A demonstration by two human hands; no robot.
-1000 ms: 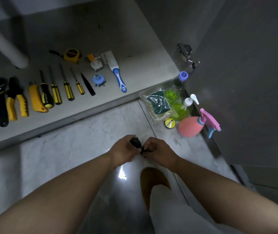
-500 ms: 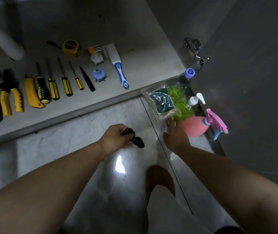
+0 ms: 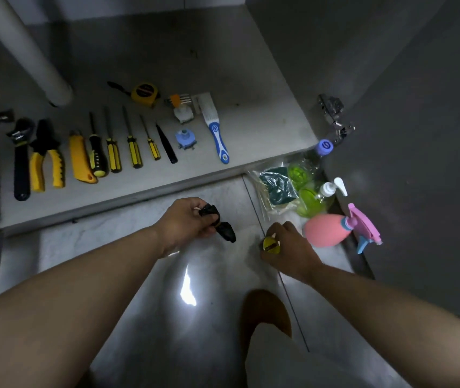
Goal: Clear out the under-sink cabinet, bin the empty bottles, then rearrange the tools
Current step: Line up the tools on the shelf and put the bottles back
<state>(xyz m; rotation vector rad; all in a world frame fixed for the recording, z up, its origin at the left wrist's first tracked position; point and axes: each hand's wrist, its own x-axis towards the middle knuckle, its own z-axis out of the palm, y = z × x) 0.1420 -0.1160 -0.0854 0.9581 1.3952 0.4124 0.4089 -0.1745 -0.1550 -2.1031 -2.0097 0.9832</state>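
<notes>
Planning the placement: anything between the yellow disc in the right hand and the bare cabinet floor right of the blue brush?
Yes: the bag of sponges lies on the tiles between the yellow disc and that cabinet floor.

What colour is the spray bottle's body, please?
The spray bottle has a coral-pink body, shown best in the head view.

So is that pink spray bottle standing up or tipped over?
Tipped over: the pink round-bodied spray bottle lies sideways on the grey floor.

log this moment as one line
left hand: grips small black object | right hand: pinches small round yellow disc near pink spray bottle | yellow-handled tools: in a row on grey cabinet floor
</notes>
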